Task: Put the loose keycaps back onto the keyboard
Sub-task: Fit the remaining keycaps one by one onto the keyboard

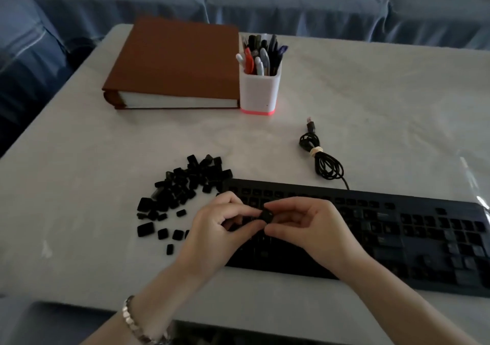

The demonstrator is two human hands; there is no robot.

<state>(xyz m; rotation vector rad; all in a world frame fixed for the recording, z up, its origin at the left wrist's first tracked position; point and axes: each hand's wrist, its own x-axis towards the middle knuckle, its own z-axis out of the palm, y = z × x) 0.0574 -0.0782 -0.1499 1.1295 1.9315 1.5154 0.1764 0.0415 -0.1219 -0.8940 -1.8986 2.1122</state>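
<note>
We are right at the centre of the frame, where both hands meet over the left end of the keyboard (371, 236). The left hand (220, 228) and the right hand (305, 225) are curled in toward each other. Between them sits one small black keycap (266, 216), raised just above the board. The right fingers (281, 206) pinch it from above and below, and the left fingers (246, 210) close on its other side. So neither hand is spread wide; both are narrowed onto that one piece.

Left of centre we have the loose keycaps (185, 183) heaped on the table (371, 106), the pile touching the keyboard's upper left corner, with a few strays lower down. Keys show on the board's right half (under the hands it is too dark for us to tell).

In the upper left of the frame a thick brown book (175, 63) lies flat. A white pen pot (258, 92) stands just beside it. A coiled cable (322, 159) lies above the keyboard. At the bottom left, a bracelet (132, 318) circles the left wrist.
</note>
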